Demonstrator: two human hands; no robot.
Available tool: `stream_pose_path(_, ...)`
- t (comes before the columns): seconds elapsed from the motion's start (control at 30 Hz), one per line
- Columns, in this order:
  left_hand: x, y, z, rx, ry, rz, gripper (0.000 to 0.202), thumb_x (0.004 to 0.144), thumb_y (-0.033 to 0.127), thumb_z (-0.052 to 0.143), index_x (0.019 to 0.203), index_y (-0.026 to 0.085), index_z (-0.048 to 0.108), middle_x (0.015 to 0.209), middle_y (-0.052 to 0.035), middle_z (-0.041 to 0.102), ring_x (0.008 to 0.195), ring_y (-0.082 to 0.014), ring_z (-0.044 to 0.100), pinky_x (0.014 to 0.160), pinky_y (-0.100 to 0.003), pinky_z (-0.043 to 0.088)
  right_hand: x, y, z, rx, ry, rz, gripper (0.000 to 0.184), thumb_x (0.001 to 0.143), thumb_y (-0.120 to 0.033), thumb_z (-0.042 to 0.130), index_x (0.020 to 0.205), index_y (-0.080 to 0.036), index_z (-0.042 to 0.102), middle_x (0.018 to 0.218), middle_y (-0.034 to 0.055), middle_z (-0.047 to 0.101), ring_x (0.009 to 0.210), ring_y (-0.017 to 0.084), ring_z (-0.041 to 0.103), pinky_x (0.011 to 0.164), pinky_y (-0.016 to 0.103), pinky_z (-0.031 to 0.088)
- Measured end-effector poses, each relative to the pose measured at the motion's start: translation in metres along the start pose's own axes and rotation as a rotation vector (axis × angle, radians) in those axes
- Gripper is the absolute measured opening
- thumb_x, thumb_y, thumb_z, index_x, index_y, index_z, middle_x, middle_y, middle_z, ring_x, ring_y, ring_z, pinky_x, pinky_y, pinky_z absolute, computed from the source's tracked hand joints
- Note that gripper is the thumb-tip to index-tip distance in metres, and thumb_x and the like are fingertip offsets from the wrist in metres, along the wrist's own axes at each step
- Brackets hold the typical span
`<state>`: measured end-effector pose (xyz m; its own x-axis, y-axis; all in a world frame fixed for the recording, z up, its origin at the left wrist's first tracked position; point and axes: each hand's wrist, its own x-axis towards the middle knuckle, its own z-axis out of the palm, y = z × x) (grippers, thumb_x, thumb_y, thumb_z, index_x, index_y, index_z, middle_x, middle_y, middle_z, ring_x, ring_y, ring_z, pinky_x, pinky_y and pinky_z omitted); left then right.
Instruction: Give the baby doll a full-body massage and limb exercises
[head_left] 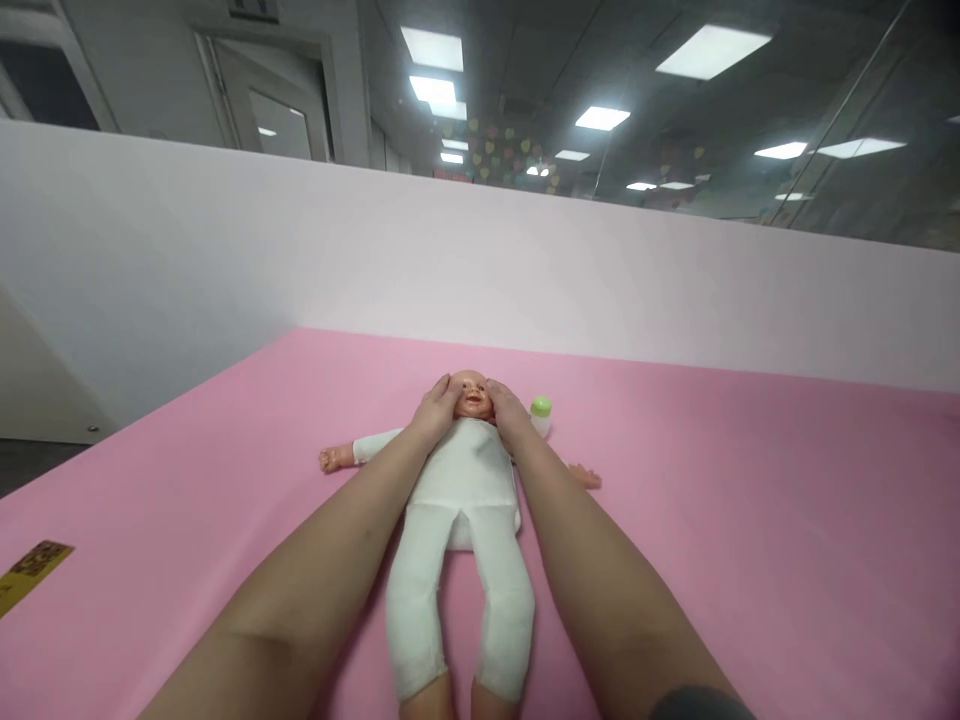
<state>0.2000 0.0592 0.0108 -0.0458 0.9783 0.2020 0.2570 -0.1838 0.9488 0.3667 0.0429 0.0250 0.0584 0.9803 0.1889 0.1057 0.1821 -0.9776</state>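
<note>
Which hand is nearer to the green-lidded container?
Right. The right hand is just beside the container; the left hand is farther away, on the other side of the doll's head.

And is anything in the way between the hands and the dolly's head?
No, nothing that I can see. The left hand and right hand are right up against either side of the doll's head. The green-topped bottle is on the outer side of the right hand, not in between.
</note>
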Motion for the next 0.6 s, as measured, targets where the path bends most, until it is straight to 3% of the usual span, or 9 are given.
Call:
stream_pose_path(0.2,0.008,0.002,-0.009,0.038,-0.012,-0.142,0.070,0.088,0.072,0.058,0.140,0.025,0.058,0.131,-0.0143,0.072,0.113,-0.0308,0.070,0.093,-0.040,0.052,0.008,0.002,-0.005,-0.024,0.023,0.072,0.043,0.090,-0.061,0.061,0.113,-0.026,0.069,0.107,0.0018,0.074,0.101,0.023,0.067,0.091,0.035,0.055)
stream_pose_path(0.33,0.007,0.004,-0.006,0.039,0.002,-0.176,0.073,0.083,0.070,0.066,0.138,0.024,0.055,0.122,-0.0145,0.074,0.099,-0.0296,0.073,0.080,-0.037,0.054,0.008,0.000,-0.002,-0.031,0.049,0.057,0.042,0.086,-0.061,0.068,0.108,-0.025,0.066,0.103,0.0022,0.073,0.101,0.024,0.067,0.090,0.035,0.055)
stream_pose_path(0.6,-0.002,0.008,0.001,-0.162,0.027,-0.144,0.066,0.079,0.055,0.079,0.134,0.024,0.060,0.131,-0.0129,0.070,0.106,-0.0280,0.073,0.087,-0.036,0.056,0.004,0.007,0.004,0.031,0.063,0.020,0.057,0.076,-0.054,0.081,0.123,-0.026,0.064,0.123,0.0048,0.070,0.113,0.026,0.066,0.096,0.036,0.055)
